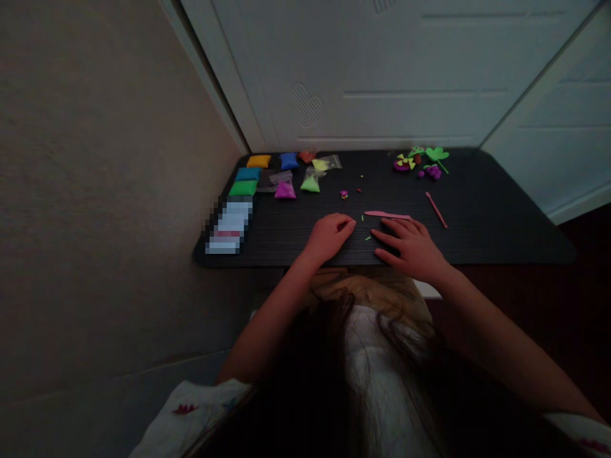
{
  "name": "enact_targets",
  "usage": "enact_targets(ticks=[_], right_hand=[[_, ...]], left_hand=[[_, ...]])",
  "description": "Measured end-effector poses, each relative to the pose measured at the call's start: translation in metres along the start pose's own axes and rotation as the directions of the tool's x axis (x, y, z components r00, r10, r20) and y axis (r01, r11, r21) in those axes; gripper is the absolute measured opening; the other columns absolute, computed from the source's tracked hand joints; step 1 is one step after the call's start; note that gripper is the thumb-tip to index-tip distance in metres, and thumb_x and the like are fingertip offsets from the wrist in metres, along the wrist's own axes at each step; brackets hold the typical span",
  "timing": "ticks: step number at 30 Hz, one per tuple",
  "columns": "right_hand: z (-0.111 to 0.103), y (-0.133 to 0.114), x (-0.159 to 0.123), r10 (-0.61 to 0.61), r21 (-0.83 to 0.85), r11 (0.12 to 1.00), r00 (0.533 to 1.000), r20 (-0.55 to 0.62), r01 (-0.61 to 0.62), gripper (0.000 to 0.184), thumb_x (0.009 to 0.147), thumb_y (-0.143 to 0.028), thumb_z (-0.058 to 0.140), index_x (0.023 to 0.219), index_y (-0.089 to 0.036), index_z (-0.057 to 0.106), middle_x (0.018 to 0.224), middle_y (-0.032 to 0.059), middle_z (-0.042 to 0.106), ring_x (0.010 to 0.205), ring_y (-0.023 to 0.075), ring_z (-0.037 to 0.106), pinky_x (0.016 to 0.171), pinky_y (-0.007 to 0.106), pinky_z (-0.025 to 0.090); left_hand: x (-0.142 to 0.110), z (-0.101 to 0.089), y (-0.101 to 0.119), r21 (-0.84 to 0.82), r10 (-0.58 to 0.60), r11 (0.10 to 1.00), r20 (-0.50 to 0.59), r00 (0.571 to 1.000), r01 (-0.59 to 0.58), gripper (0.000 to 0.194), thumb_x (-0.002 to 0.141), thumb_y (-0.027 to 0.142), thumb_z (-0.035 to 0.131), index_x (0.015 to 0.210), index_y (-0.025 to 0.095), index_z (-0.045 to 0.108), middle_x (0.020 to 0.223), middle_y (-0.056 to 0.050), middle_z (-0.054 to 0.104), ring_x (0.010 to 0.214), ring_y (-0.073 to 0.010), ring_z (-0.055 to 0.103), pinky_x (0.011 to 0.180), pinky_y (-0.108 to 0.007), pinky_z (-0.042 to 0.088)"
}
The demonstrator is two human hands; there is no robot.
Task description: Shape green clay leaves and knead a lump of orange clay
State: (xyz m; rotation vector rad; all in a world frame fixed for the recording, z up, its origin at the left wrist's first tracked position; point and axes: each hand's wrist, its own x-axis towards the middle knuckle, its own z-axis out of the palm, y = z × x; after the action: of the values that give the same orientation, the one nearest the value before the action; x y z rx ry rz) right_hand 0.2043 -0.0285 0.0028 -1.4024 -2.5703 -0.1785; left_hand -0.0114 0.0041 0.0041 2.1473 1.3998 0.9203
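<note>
My left hand point(330, 236) rests on the black table with its fingers curled and the thumb and forefinger pressed together; whatever may be between them is too small to make out. My right hand point(407, 247) lies palm down, its fingers spread, holding nothing. Between the hands are two thin light-green clay strips, one near the left fingertips point(362, 217) and one near the right point(367, 238). A pink plastic clay knife point(386, 215) lies just beyond my right fingers. Farther off sit a small purple clay piece with coloured bits point(344, 194) and a red crumb point(359, 190).
Several bags of coloured clay, one magenta point(285, 189), stand at the back left. A pixelated phone-like screen point(230, 227) lies at the left edge. Finished-looking clay shapes, including a green clover point(436, 154), are at the back right, beyond a pink stick tool point(436, 210).
</note>
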Motion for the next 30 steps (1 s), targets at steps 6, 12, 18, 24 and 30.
enact_targets(ticks=[6, 12, 18, 24, 30], right_hand=[[0.001, 0.000, 0.000, 0.024, -0.004, 1.000, 1.000, 0.001, -0.024, 0.050, 0.085, -0.052, 0.035, 0.126, -0.025, 0.047, 0.135, 0.0079, 0.042, 0.123, 0.0267, 0.035, 0.100, 0.046, 0.022], [0.000, -0.001, 0.000, 0.029, 0.021, 0.999, 1.000, -0.009, -0.029, 0.050, 0.085, -0.051, 0.036, 0.125, -0.025, 0.048, 0.134, 0.0079, 0.043, 0.123, 0.0265, 0.035, 0.100, 0.046, 0.022], [0.003, 0.005, 0.001, 0.071, 0.122, 0.991, 0.994, -0.086, -0.060, 0.047, 0.086, -0.045, 0.039, 0.124, -0.019, 0.048, 0.132, 0.0077, 0.046, 0.121, 0.0229, 0.038, 0.101, 0.042, 0.026], [0.013, 0.013, 0.002, 0.110, 0.213, 0.974, 0.980, -0.165, -0.074, 0.037, 0.085, -0.039, 0.044, 0.114, -0.020, 0.058, 0.125, 0.0079, 0.052, 0.115, 0.0221, 0.045, 0.099, 0.041, 0.031], [0.015, 0.015, 0.008, 0.215, 0.301, 0.942, 0.958, -0.191, -0.152, 0.023, 0.079, -0.037, 0.053, 0.091, -0.021, 0.066, 0.115, 0.0073, 0.058, 0.106, 0.0229, 0.052, 0.093, 0.042, 0.037]], left_hand=[[0.000, 0.001, -0.002, 0.002, 0.015, 1.000, 0.005, 1.000, -0.015, 0.028, 0.085, 0.035, 0.041, 0.083, 0.018, 0.064, 0.084, -0.003, 0.066, 0.078, -0.0143, 0.058, 0.071, -0.025, 0.044], [0.000, 0.001, -0.002, 0.016, 0.027, 0.999, 0.000, 1.000, -0.027, 0.029, 0.085, 0.035, 0.041, 0.083, 0.018, 0.064, 0.085, -0.003, 0.066, 0.079, -0.0145, 0.058, 0.073, -0.026, 0.043], [0.000, 0.000, -0.001, 0.010, 0.025, 1.000, 0.006, 1.000, -0.025, 0.029, 0.085, 0.035, 0.041, 0.083, 0.017, 0.064, 0.085, -0.003, 0.066, 0.079, -0.0144, 0.058, 0.071, -0.025, 0.043], [0.000, 0.000, -0.002, 0.013, 0.032, 0.999, 0.002, 0.999, -0.032, 0.028, 0.085, 0.035, 0.041, 0.082, 0.017, 0.063, 0.084, -0.002, 0.065, 0.077, -0.0137, 0.057, 0.069, -0.024, 0.042], [0.001, 0.001, -0.004, 0.017, 0.049, 0.999, 0.011, 0.999, -0.049, 0.029, 0.086, 0.035, 0.040, 0.081, 0.017, 0.063, 0.083, -0.003, 0.065, 0.078, -0.0139, 0.057, 0.072, -0.025, 0.042]])
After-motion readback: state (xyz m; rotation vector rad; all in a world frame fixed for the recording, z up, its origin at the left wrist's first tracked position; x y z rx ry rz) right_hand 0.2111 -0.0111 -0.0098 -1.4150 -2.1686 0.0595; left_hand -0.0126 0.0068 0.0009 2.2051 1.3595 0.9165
